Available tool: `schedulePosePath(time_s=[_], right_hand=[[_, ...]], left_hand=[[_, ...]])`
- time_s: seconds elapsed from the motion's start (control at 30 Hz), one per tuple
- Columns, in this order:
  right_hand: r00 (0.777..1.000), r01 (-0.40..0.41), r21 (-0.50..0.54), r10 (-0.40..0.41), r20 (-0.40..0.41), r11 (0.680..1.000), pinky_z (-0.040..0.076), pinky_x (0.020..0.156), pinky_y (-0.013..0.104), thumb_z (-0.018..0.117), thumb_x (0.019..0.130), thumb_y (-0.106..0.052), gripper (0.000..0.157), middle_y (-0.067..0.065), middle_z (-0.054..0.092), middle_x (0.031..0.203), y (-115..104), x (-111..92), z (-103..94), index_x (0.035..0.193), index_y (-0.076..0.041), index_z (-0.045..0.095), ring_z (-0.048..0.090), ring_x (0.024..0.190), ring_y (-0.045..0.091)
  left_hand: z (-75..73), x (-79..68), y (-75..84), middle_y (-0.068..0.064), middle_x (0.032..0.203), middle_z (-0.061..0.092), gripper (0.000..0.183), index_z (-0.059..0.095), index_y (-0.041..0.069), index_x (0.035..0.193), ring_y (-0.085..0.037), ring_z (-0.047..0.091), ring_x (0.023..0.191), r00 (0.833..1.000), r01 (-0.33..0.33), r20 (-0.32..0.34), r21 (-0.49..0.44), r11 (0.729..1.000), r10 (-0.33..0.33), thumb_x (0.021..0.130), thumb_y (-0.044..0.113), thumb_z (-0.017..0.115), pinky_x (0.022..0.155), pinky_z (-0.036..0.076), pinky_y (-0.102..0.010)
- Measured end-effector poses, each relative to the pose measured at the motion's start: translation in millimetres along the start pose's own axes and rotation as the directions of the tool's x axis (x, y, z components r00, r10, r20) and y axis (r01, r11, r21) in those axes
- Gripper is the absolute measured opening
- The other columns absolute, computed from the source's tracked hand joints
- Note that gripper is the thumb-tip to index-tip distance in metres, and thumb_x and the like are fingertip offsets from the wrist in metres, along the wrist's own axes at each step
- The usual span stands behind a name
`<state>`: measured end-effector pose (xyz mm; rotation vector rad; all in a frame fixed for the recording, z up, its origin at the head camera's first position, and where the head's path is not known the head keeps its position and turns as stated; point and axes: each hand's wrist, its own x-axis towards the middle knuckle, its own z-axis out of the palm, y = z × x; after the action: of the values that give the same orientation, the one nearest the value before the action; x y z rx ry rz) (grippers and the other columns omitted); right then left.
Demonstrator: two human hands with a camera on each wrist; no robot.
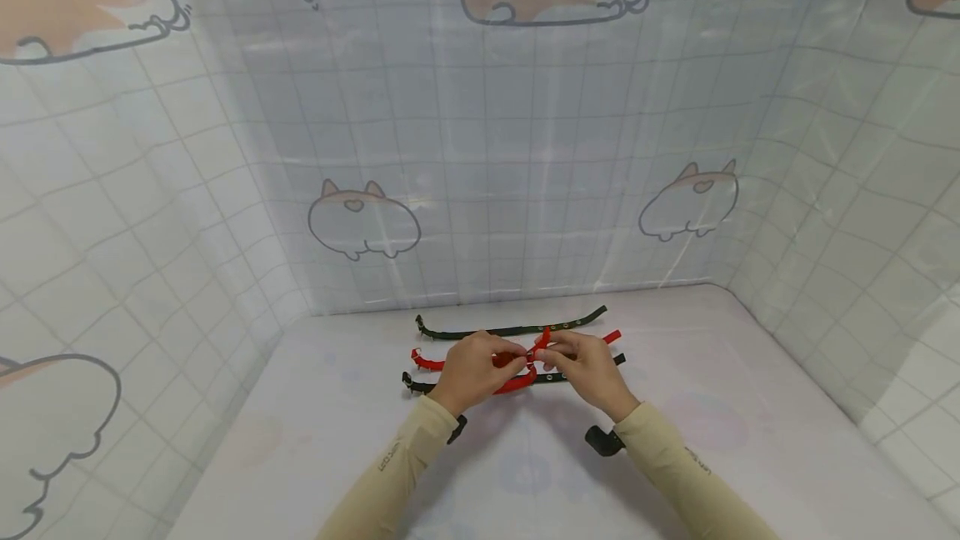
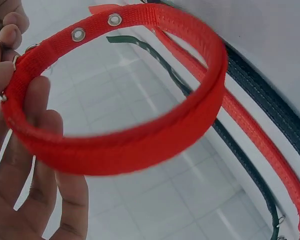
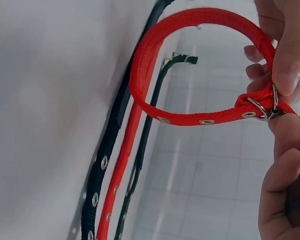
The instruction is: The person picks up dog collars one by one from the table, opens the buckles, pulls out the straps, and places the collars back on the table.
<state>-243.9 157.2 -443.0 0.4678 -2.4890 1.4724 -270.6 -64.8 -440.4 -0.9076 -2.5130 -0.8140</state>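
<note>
Both hands work at the metal buckle (image 3: 264, 109) of a red collar (image 2: 125, 152), whose eyeleted strap is bent round into a loop. My left hand (image 1: 474, 367) pinches the collar by the buckle between thumb and fingers. From the other side my right hand (image 1: 588, 367) grips the strap end at the same buckle, fingertips close to the left ones. The loop hangs above three flat collars: a dark green one (image 1: 468, 335) farthest away, a second red one (image 1: 429, 364), and a black one (image 1: 416, 386) nearest. The hands partly cover the last two in the head view.
A pale table top (image 1: 525, 473) lies under the collars. White grid-patterned sheeting with cartoon dogs forms a back wall (image 1: 525, 123) just behind the dark green collar, plus walls at left and right. Dark wrist devices (image 1: 603, 441) sit below the sleeves.
</note>
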Motion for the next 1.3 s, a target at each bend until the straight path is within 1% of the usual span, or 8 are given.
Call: schedulePosePath(time_s=[0.17,0.5,0.77,0.93,1.07,1.17,1.23,1.3], right_hand=[[1.000,0.027,-0.043,-0.027,0.002,0.999,0.057,0.074,0.028,0.078,0.090,-0.027,0.037,-0.006,0.076,0.091,-1.6,-0.4,1.9,0.121,-0.009,0.071,0.070,0.078,0.005],[0.997,0.075,-0.073,-0.073,0.023,0.995,0.057,0.072,0.028,0.078,0.090,-0.024,0.033,-0.002,0.077,0.089,-3.0,-1.0,2.1,0.118,-0.008,0.072,0.070,0.077,0.004],[0.993,0.114,-0.104,-0.111,0.031,0.988,0.056,0.071,0.028,0.078,0.090,-0.027,0.024,-0.011,0.075,0.082,-1.2,0.8,1.1,0.110,-0.014,0.074,0.069,0.075,0.003],[0.995,0.093,-0.110,-0.090,0.034,0.990,0.055,0.071,0.029,0.078,0.090,-0.031,0.025,-0.012,0.075,0.082,-1.4,1.5,0.6,0.109,-0.014,0.074,0.071,0.075,0.010],[0.997,0.071,-0.107,-0.068,0.032,0.992,0.056,0.072,0.030,0.078,0.090,-0.030,0.028,-0.010,0.075,0.082,-2.8,1.9,0.5,0.111,-0.012,0.074,0.072,0.076,0.016],[0.997,0.072,-0.110,-0.069,0.030,0.991,0.056,0.072,0.030,0.078,0.090,-0.029,0.030,-0.007,0.076,0.083,-3.3,2.4,1.4,0.112,-0.011,0.074,0.072,0.076,0.013],[0.997,0.072,-0.120,-0.070,0.025,0.990,0.056,0.072,0.030,0.079,0.090,-0.029,0.031,-0.007,0.076,0.082,-3.9,2.4,1.9,0.113,-0.010,0.074,0.071,0.074,0.009],[0.997,0.077,-0.124,-0.075,0.020,0.989,0.057,0.071,0.029,0.079,0.090,-0.029,0.031,-0.006,0.076,0.083,-4.3,2.5,2.7,0.113,-0.009,0.074,0.070,0.073,0.007]], left_hand=[[0.4,0.0,1.5,0.017,0.085,0.074,0.012,0.083,0.027,0.098,-0.004,0.057,0.077,1.000,-0.007,-0.004,0.037,0.999,0.007,0.091,0.035,0.078,0.063,0.049,-0.021],[0.4,0.1,1.5,0.016,0.088,0.073,0.010,0.081,0.026,0.095,-0.002,0.064,0.080,0.999,-0.035,-0.014,0.033,0.999,0.036,0.093,0.034,0.076,0.067,0.053,-0.022],[7.3,0.8,-2.7,0.014,0.080,0.067,0.009,0.076,0.023,0.085,-0.003,0.059,0.072,0.988,-0.110,-0.095,0.098,0.989,0.119,0.091,0.028,0.072,0.063,0.051,-0.022],[9.6,1.1,-6.7,0.013,0.078,0.066,0.007,0.072,0.021,0.083,-0.003,0.057,0.070,0.981,-0.124,-0.137,0.114,0.986,0.139,0.089,0.025,0.071,0.063,0.051,-0.021],[10.5,0.2,-8.1,0.011,0.080,0.067,0.003,0.068,0.020,0.088,-0.003,0.059,0.070,0.980,-0.117,-0.149,0.110,0.987,0.132,0.089,0.023,0.069,0.063,0.051,-0.020],[10.2,-0.6,-7.2,0.009,0.085,0.070,0.011,0.072,0.020,0.101,-0.004,0.059,0.069,0.976,-0.140,-0.148,0.143,0.980,0.161,0.090,0.023,0.068,0.063,0.051,-0.021],[10.0,-1.1,-6.6,0.008,0.088,0.072,0.018,0.075,0.020,0.107,-0.007,0.060,0.068,0.969,-0.176,-0.141,0.197,0.965,0.205,0.092,0.022,0.066,0.062,0.052,-0.023],[9.7,-1.9,-5.7,0.006,0.090,0.073,0.021,0.078,0.021,0.109,-0.010,0.060,0.069,0.958,-0.216,-0.129,0.268,0.939,0.257,0.093,0.022,0.065,0.062,0.051,-0.025]])
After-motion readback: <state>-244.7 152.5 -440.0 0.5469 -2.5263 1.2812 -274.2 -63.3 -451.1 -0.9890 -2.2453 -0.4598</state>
